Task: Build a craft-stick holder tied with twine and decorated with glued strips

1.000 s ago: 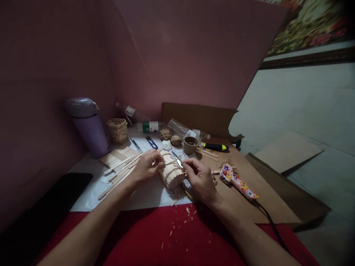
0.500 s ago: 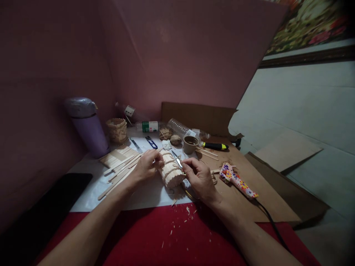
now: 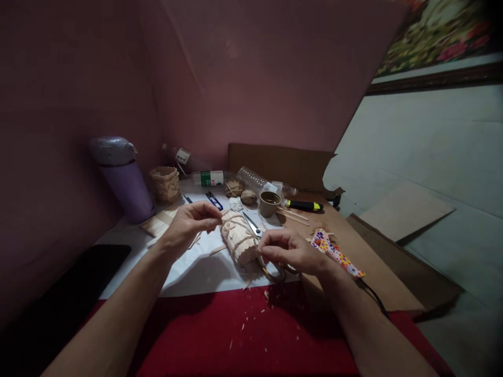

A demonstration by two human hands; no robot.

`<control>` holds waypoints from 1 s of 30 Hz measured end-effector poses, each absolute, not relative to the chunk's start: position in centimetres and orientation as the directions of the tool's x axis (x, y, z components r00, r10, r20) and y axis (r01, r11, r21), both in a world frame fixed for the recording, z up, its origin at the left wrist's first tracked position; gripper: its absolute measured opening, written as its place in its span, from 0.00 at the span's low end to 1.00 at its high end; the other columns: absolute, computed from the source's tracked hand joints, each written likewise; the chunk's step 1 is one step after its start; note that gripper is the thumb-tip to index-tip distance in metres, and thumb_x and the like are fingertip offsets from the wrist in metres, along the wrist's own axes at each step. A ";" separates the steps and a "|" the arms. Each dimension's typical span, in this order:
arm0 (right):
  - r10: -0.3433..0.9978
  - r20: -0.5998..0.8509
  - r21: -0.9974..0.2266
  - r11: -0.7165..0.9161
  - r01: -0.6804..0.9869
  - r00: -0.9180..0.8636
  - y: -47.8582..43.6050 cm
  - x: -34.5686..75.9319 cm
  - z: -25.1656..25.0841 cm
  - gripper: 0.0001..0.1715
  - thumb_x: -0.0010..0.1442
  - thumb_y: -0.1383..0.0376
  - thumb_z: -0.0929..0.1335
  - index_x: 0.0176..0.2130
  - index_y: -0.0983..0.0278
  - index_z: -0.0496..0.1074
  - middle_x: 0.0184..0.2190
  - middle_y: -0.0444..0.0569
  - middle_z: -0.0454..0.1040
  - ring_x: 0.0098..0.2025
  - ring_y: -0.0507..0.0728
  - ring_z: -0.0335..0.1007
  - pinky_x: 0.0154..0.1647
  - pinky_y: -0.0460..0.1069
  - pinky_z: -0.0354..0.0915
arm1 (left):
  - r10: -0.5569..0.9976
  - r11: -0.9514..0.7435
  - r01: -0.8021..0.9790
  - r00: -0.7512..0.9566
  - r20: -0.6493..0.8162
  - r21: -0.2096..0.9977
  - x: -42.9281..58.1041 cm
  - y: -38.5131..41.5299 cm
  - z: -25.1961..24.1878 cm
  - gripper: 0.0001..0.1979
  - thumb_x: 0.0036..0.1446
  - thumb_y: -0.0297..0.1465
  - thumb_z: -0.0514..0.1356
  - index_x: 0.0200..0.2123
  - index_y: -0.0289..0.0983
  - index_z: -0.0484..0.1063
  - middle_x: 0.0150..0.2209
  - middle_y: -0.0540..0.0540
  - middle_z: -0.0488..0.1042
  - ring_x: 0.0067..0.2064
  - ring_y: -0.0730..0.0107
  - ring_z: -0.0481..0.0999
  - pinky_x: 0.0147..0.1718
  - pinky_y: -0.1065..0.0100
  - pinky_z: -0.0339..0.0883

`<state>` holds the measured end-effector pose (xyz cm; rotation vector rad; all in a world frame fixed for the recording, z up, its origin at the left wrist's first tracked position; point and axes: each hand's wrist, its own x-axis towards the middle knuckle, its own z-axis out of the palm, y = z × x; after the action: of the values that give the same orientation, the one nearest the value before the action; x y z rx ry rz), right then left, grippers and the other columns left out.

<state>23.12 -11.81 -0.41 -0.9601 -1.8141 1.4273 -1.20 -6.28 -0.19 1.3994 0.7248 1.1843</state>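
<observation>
A small cylinder faced with pale wooden sticks (image 3: 240, 242) lies on its side on the white sheet, tan twine (image 3: 234, 219) wrapped around it. My left hand (image 3: 193, 222) is raised at its left, thumb and fingers pinched on what looks like one end of the twine. At the cylinder's right end, my right hand (image 3: 288, 250) is also pinched, apparently on the other end; the strand is too thin to follow clearly. Open scissors (image 3: 253, 225) lie between the cylinder and my right hand, their handles partly under it.
Behind stand a brown cup (image 3: 270, 204), twine balls (image 3: 234, 188), clear plastic bottles (image 3: 253, 179) and a black-and-yellow cutter (image 3: 304, 206). Left are wooden sticks (image 3: 159, 225), a woven-look pot (image 3: 165, 184) and a purple tumbler (image 3: 128, 183). A flower-patterned glue gun (image 3: 338, 254) rests on cardboard at right.
My hands have moved apart: the left up and leftward, the right slightly down and right. The cylinder has turned a little, and more of the scissors shows.
</observation>
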 end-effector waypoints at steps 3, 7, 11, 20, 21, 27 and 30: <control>0.807 -0.108 -0.939 0.109 0.327 -0.580 -11.6 24.2 0.4 0.14 0.55 0.57 0.69 0.30 0.67 0.70 0.22 0.42 0.66 0.21 0.47 0.57 0.20 0.43 0.53 | 0.896 -0.117 -0.222 0.396 0.199 0.968 -1.6 -6.5 0.4 0.07 0.37 0.25 0.69 0.24 0.33 0.76 0.21 0.49 0.73 0.22 0.79 0.65 0.21 0.75 0.57; 0.848 -0.113 -0.900 0.134 0.415 -0.518 -11.1 25.1 0.4 0.11 0.55 0.60 0.68 0.30 0.67 0.70 0.22 0.43 0.66 0.23 0.48 0.59 0.22 0.44 0.54 | 0.900 -0.096 -0.201 0.400 0.172 0.975 -1.7 -6.6 0.6 0.06 0.37 0.24 0.68 0.25 0.33 0.77 0.22 0.49 0.73 0.22 0.80 0.65 0.21 0.76 0.57; 0.890 -0.054 -0.887 0.166 0.431 -0.453 -10.8 25.1 0.1 0.09 0.55 0.62 0.67 0.27 0.66 0.68 0.22 0.42 0.65 0.24 0.48 0.58 0.24 0.45 0.55 | 0.909 -0.089 -0.179 0.387 0.154 0.980 -1.7 -6.4 0.3 0.07 0.38 0.24 0.67 0.26 0.33 0.77 0.22 0.49 0.72 0.22 0.81 0.64 0.21 0.76 0.55; 0.924 0.207 -0.816 0.344 0.465 -0.322 -10.0 24.6 -1.2 0.08 0.56 0.64 0.66 0.26 0.65 0.68 0.23 0.42 0.65 0.26 0.50 0.58 0.27 0.46 0.55 | 0.966 -0.141 -0.239 0.179 0.186 0.961 -0.9 -6.0 -0.2 0.10 0.37 0.24 0.66 0.27 0.33 0.73 0.22 0.51 0.70 0.23 0.80 0.63 0.21 0.76 0.52; 0.919 0.252 -0.794 0.375 0.478 -0.303 -9.9 24.5 -1.3 0.08 0.56 0.65 0.66 0.27 0.65 0.68 0.23 0.42 0.65 0.26 0.50 0.58 0.27 0.46 0.55 | 0.968 -0.159 -0.228 0.154 0.197 0.961 -0.7 -5.9 -0.4 0.10 0.37 0.25 0.66 0.28 0.33 0.72 0.22 0.51 0.70 0.23 0.79 0.63 0.22 0.76 0.53; 0.879 0.401 -0.668 0.473 0.574 -0.258 -9.9 23.9 -1.8 0.08 0.58 0.67 0.65 0.28 0.65 0.68 0.23 0.42 0.66 0.27 0.50 0.59 0.29 0.46 0.55 | 0.939 -0.321 -0.070 0.106 0.327 0.945 0.1 -5.6 -1.4 0.06 0.47 0.27 0.59 0.32 0.35 0.70 0.21 0.54 0.62 0.22 0.78 0.56 0.20 0.74 0.49; 0.864 0.431 -0.646 0.497 0.579 -0.261 -10.1 23.8 -1.9 0.08 0.59 0.67 0.65 0.28 0.65 0.68 0.23 0.42 0.67 0.27 0.49 0.60 0.29 0.45 0.55 | 0.922 -0.372 -0.015 0.106 0.371 0.928 0.2 -5.4 -1.9 0.05 0.50 0.28 0.56 0.33 0.36 0.68 0.20 0.55 0.58 0.21 0.78 0.54 0.19 0.74 0.47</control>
<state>23.78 -10.08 -1.87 -1.1865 -1.9643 0.4656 0.21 -5.40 -1.85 1.5361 0.9272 1.3954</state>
